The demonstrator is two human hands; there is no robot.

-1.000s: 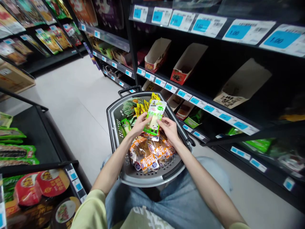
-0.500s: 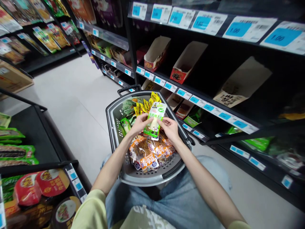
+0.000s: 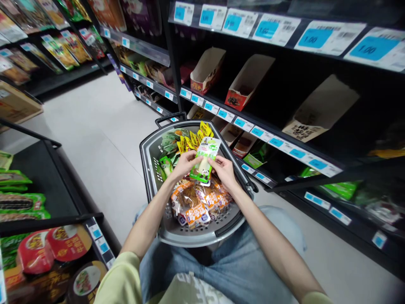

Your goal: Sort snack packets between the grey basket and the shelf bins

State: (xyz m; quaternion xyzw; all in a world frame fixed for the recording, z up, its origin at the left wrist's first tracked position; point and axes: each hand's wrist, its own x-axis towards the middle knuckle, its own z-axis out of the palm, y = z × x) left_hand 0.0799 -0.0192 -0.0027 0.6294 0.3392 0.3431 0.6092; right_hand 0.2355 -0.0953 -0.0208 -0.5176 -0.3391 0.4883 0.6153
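Between my two hands is a small green-and-white snack packet [image 3: 206, 148], held over the shopping basket. My left hand [image 3: 186, 164] grips its left edge, and my right hand [image 3: 224, 168] pinches the right edge, thumbs on the front. Beneath it, the grey shopping basket [image 3: 147, 158] with a black rim stands between my knees. Clear packs with orange labels [image 3: 194, 207] fill the near part of the basket. Toward its far end lie several yellow packets [image 3: 187, 142], dark green packets [image 3: 171, 142] and a bright green packet [image 3: 166, 164].
To the right rises a black shelf with blue-and-white price tags [image 3: 243, 123] and open display boxes [image 3: 248, 82]. At the left stands a low rack with green bags [image 3: 23, 200] and red-lidded bowls [image 3: 68, 242]. A cardboard box [image 3: 19, 101] sits further back beside the pale floor [image 3: 95, 118].
Almost nothing differs. The view has shifted very slightly, while both hands keep the packet in about the same place above the basket.
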